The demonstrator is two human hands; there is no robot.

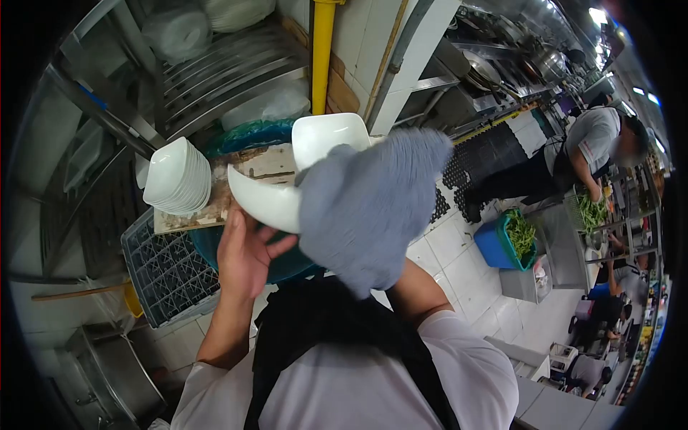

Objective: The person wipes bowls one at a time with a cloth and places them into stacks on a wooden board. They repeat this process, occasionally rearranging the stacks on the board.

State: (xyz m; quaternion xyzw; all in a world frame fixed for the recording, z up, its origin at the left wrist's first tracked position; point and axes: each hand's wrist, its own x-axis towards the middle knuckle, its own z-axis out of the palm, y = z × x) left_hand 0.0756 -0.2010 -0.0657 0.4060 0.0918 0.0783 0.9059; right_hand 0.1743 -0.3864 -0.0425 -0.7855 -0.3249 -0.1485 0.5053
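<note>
A white bowl [264, 203] is tilted on its side in front of me, its right part covered by a grey-blue cloth [373, 208]. My left hand [246, 254] is just below the bowl, palm up and fingers apart, with the fingertips at the bowl's lower edge. The cloth is bunched over my right hand, hiding its fingers, and presses against the bowl; motion blurs it slightly. Behind, another white square bowl [331, 136] sits on a worn board [272, 161]. A stack of white bowls [177, 175] leans at the board's left end.
Below the board is a grey dish rack [168, 265]. Metal shelving [236, 79] stands behind, beside a yellow pipe [322, 57]. At right, a person [584, 143] handles green vegetables near a blue bin [498, 240]; other people work farther off.
</note>
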